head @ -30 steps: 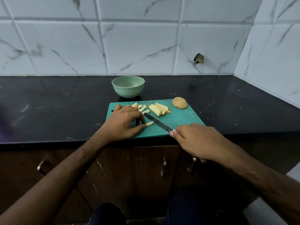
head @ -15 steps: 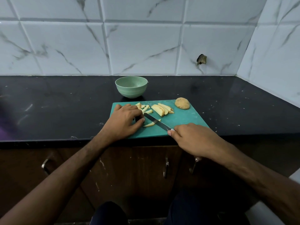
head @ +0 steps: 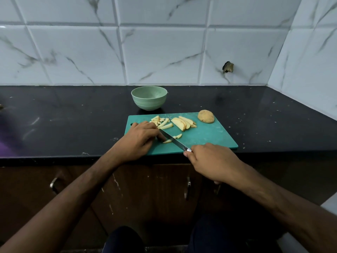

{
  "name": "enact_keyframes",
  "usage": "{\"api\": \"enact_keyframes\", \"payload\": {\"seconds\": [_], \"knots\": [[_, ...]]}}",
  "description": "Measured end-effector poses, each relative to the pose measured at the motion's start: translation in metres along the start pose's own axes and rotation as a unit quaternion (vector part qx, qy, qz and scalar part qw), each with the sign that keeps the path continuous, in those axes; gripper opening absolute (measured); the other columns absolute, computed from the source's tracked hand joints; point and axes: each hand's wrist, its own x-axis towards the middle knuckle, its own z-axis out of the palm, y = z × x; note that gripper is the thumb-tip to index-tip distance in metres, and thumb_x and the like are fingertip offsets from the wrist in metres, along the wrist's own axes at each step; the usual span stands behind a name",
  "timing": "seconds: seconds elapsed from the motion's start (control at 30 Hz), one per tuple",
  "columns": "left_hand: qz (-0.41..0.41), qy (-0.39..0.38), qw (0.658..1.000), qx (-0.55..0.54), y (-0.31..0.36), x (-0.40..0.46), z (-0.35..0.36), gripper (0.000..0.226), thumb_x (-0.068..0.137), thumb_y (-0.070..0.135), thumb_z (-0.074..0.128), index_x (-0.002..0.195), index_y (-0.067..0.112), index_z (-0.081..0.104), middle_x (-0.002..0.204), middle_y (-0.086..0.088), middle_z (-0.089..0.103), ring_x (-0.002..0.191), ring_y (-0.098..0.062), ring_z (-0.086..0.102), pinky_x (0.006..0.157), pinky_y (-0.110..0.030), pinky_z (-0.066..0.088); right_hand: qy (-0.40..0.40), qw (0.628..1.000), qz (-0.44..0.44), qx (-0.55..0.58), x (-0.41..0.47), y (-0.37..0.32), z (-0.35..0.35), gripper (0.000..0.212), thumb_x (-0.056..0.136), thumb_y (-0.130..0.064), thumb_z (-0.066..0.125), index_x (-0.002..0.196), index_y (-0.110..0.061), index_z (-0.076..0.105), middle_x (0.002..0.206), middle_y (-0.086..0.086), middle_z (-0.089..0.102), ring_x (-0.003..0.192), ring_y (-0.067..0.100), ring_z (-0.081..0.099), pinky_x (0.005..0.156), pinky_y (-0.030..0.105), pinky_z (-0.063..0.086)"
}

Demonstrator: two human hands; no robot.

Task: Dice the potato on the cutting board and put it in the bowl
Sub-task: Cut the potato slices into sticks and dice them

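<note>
Your knife (head: 172,140) lies with its long axis diagonal across the cutting board (head: 204,138), tip toward the far left and handle toward the near right. The potato strip (head: 167,141) under the blade runs roughly crosswise to it, and short cut pieces (head: 177,136) lie just beyond on the blade's right side.

Your right hand (head: 209,161) is clamped round the knife handle at the board's near edge; only a pale bit of the handle shows past your fingers. Your left hand (head: 140,138) rests on the board with fingers curled down onto the strip. Your fingertips hide the strip's left end and the knife tip, so you cannot tell from this view how far the blade reaches.

Farther back on the board lie a cluster of thin sticks and small bits (head: 161,122), a fan of overlapping slices (head: 183,122), and an uncut potato piece with skin (head: 206,116) at the far right corner. The green bowl (head: 149,97) stands upright on the counter just behind the board; what its inside holds is hard to make out.

The board sits at the front edge of a black stone counter (head: 73,117) speckled with pale marks. White marbled wall tiles (head: 164,52) rise behind, one carrying a dark hole (head: 227,67). Brown cabinet doors with metal handles (head: 187,187) stand below.
</note>
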Motion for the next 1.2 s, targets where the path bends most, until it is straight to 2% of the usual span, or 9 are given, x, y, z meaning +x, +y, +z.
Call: {"api": "enact_keyframes", "payload": {"seconds": [0.07, 0.23, 0.43, 0.57, 0.73, 0.9, 1.1, 1.2], "knots": [[-0.005, 0.004, 1.000, -0.012, 0.001, 0.000, -0.001, 0.037, 0.092, 0.017, 0.041, 0.112, 0.031, 0.069, 0.108, 0.013, 0.060, 0.107, -0.008, 0.052, 0.092, -0.046, 0.042, 0.001, 1.000, 0.006, 0.017, 0.003, 0.001, -0.005, 0.042, 0.108, -0.052, 0.026, 0.082, -0.028, 0.048, 0.074, -0.002, 0.061, 0.049, 0.011, 0.063, 0.051, 0.024, 0.043], [0.013, 0.016, 0.999, -0.046, -0.003, -0.004, -0.001, 0.031, 0.091, 0.016, 0.047, 0.106, 0.032, 0.069, 0.106, 0.015, 0.059, 0.107, -0.007, 0.053, 0.092, -0.050, 0.044, 0.031, 0.999, -0.003, -0.009, -0.005, 0.004, -0.012, 0.041, 0.108, -0.053, 0.025, 0.080, -0.030, 0.045, 0.075, -0.006, 0.056, 0.066, 0.009, 0.056, 0.056, 0.028, 0.036], [0.010, 0.005, 0.998, -0.061, -0.005, -0.002, 0.000, 0.034, 0.092, 0.029, 0.042, 0.106, 0.034, 0.073, 0.107, 0.014, 0.060, 0.108, -0.009, 0.055, 0.092, -0.051, 0.045, 0.020, 1.000, -0.010, -0.016, -0.014, -0.001, 0.003, 0.040, 0.108, -0.052, 0.025, 0.084, -0.029, 0.047, 0.075, -0.008, 0.054, 0.064, 0.006, 0.051, 0.055, 0.027, 0.033], [0.008, 0.017, 0.997, -0.068, -0.006, -0.004, 0.000, 0.033, 0.091, 0.024, 0.046, 0.104, 0.035, 0.074, 0.106, 0.015, 0.062, 0.107, -0.006, 0.054, 0.090, -0.052, 0.045, 0.026, 0.999, -0.013, -0.014, -0.002, -0.006, 0.009, 0.039, 0.109, -0.051, 0.026, 0.089, -0.028, 0.050, 0.076, -0.007, 0.055, 0.065, 0.007, 0.052, 0.056, 0.027, 0.034], [0.014, 0.021, 0.997, -0.075, -0.005, -0.005, 0.000, 0.034, 0.091, 0.030, 0.044, 0.102, 0.032, 0.076, 0.104, 0.017, 0.062, 0.106, -0.006, 0.056, 0.089, -0.053, 0.046, 0.015, 1.000, -0.008, 0.019, 0.000, -0.004, -0.004, 0.040, 0.109, -0.051, 0.026, 0.082, -0.029, 0.046, 0.075, -0.006, 0.057, 0.063, 0.008, 0.055, 0.055, 0.027, 0.035], [0.001, 0.023, 0.997, -0.080, -0.003, -0.005, -0.002, 0.037, 0.089, 0.035, 0.042, 0.101, 0.033, 0.077, 0.102, 0.016, 0.062, 0.104, -0.004, 0.054, 0.093, -0.050, 0.043, 0.014, 1.000, -0.017, 0.005, -0.013, -0.004, -0.005, 0.040, 0.108, -0.053, 0.025, 0.081, -0.030, 0.044, 0.076, -0.007, 0.055, 0.066, 0.008, 0.052, 0.056, 0.026, 0.034], [0.010, 0.029, 0.996, -0.085, 0.000, -0.005, -0.002, 0.031, 0.090, 0.035, 0.044, 0.099, 0.043, 0.072, 0.099, 0.017, 0.062, 0.100, -0.005, 0.055, 0.090, -0.050, 0.043, 0.043, 0.998, -0.024, -0.034, -0.013, -0.010, 0.010, 0.039, 0.108, -0.052, 0.024, 0.093, -0.027, 0.050, 0.077, -0.007, 0.053, 0.066, 0.006, 0.052, 0.056, 0.028, 0.035], [0.012, 0.038, 0.996, -0.081, -0.002, -0.006, -0.002, 0.034, 0.090, 0.033, 0.044, 0.100, 0.037, 0.076, 0.098, 0.017, 0.063, 0.099, -0.005, 0.055, 0.089, -0.050, 0.045, 0.029, 0.999, -0.025, -0.029, -0.005, -0.011, 0.006, 0.040, 0.109, -0.052, 0.025, 0.091, -0.027, 0.050, 0.077, -0.006, 0.054, 0.068, 0.007, 0.052, 0.057, 0.028, 0.035]]}}
